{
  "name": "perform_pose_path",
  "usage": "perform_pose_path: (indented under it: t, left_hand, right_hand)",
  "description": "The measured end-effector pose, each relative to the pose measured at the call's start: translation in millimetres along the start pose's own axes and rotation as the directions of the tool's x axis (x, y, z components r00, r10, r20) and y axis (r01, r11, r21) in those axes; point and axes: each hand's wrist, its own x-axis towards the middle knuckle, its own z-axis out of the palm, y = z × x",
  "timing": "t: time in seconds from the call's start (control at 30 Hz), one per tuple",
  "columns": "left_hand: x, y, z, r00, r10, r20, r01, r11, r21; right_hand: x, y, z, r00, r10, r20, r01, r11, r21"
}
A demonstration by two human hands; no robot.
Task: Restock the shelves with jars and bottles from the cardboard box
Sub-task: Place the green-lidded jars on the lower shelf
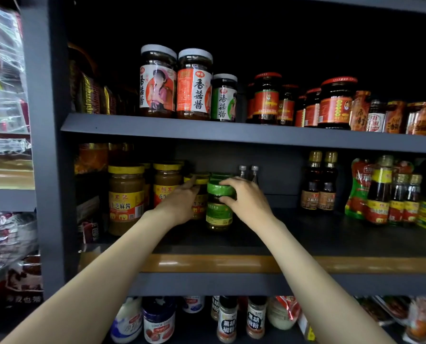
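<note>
Here, on the middle shelf of a dark grocery rack, a person sets a green-lidded jar into place. The right hand curls over the jar's lid and shoulder from its 3 o'clock side, gripping it. The left hand reaches in at the jar's 9 o'clock with fingers stretched out against a small yellow-lidded jar, seemingly steadying or nudging it rather than clasping it. A second green lid shows just behind, at 12 o'clock, with two thin clear-capped bottles toward 1 o'clock. Larger yellow-lidded jars stand at 9 o'clock, and dark sauce bottles well apart at 3 o'clock. The cardboard box is out of view. The risk appears to lie in the tight spacing: a push too far back could knock the thin bottles over, and a careless left hand could tip the small jar into its neighbours.
</note>
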Motion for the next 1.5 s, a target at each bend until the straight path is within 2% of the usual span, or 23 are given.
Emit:
perform_pose_path:
  t: [0.17,0.33,0.5,0.63,0.8,0.87,0.93,1.0,1.07,1.17,1.4,1.47,1.5]
  left_hand:
    - [-6.7,1.8,-2.9,0.999,0.011,0.039,-0.01,1.0,-0.015]
    - [-15.2,13.1,-4.7,0.999,0.036,-0.001,-0.036,0.99,-0.135]
    - [-21.5,20.5,1.3,0.998,0.021,0.066,-0.008,0.981,-0.192]
    - [-23.1,21.2,4.1,0.994,0.012,0.109,0.016,0.967,-0.253]
    - [-26.4,22.5,4.1,0.987,-0.007,0.159,0.057,0.947,-0.315]
    - [-28.4,22.2,4.8,0.982,-0.017,0.189,0.078,0.944,-0.32]
    - [-29.0,19.3,3.8,0.981,-0.03,0.193,0.094,0.94,-0.329]
    - [-29.8,16.8,-0.1,0.98,-0.036,0.196,0.106,0.928,-0.358]
    - [-31.6,18.9,-4.3,0.966,-0.023,0.258,0.132,0.901,-0.413]
    - [-31.3,27.4,-5.9,0.942,-0.006,0.335,0.156,0.892,-0.424]
    - [-29.5,29.9,-7.1,0.933,-0.021,0.359,0.166,0.91,-0.379]
    - [-31.6,29.0,-5.3,0.952,-0.025,0.306,0.148,0.911,-0.385]
    - [-33.7,29.0,-5.5,0.974,-0.034,0.223,0.122,0.913,-0.39]
  right_hand:
    - [-1.2,-13.0,-6.1,0.998,0.06,-0.035,-0.064,0.991,-0.115]
    - [-0.7,-15.2,-16.4,0.997,0.081,-0.012,-0.082,0.992,-0.096]
    - [0.5,-20.5,-20.8,0.994,0.11,-0.012,-0.11,0.972,-0.206]
    - [0.7,-25.2,-17.1,0.995,0.099,-0.024,-0.102,0.959,-0.263]
    - [3.9,-34.4,-14.7,0.999,0.008,-0.039,-0.021,0.94,-0.34]
    - [2.9,-35.3,-14.1,0.999,-0.01,-0.03,0.0,0.948,-0.318]
    - [0.6,-28.4,-18.8,0.999,0.009,-0.037,-0.017,0.974,-0.225]
    - [-1.7,-14.0,-24.9,1.0,0.019,0.018,-0.017,0.992,-0.128]
    - [-5.3,0.5,-26.5,0.995,0.023,0.101,-0.016,0.997,-0.072]
    - [-7.2,8.1,-20.5,0.996,0.049,0.075,-0.049,0.999,0.005]
    - [-8.5,1.0,-13.7,1.0,0.021,0.018,-0.02,0.997,-0.072]
    - [-12.1,0.5,-16.1,1.0,0.008,-0.011,-0.009,0.996,-0.087]
    - [-15.6,-0.7,-18.4,0.998,0.002,-0.058,-0.005,0.998,-0.063]
